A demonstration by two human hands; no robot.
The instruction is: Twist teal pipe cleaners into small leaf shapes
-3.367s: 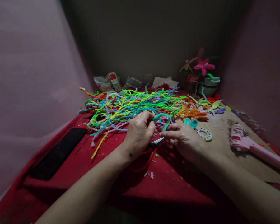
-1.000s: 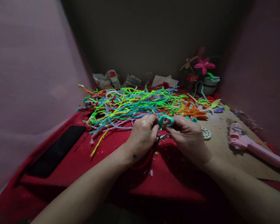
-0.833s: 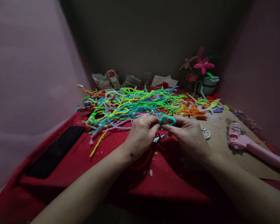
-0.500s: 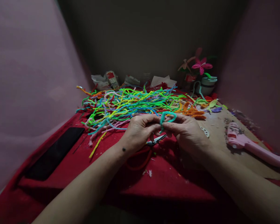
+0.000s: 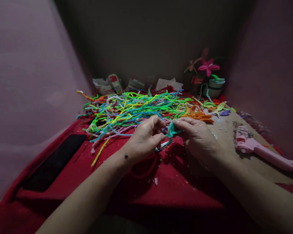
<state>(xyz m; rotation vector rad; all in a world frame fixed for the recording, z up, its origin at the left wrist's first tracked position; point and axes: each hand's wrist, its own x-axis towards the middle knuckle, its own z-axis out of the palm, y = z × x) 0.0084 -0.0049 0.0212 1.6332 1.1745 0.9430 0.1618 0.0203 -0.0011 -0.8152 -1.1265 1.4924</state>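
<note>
A teal pipe cleaner, bent into a small loop, is held up over the red cloth. My right hand pinches it between thumb and fingers from the right. On the other side my left hand has curled fingers, and its thumb and a fingertip meet the pipe cleaner's left end. Just beneath lie scissors, their metal blades partly hidden by my hands. Behind both hands spreads a pile of pipe cleaners in many colours.
A black phone-like slab lies at left. On a brown board at right rests a pink glue gun. Orange pipe-cleaner pieces lie behind my right hand. Farther back stand a pot and a pink flower.
My left fingers have loosened and drawn slightly left from the teal loop. The loop has tilted down and looks narrower, with my right fingers now over its top. The view has shifted slightly.
</note>
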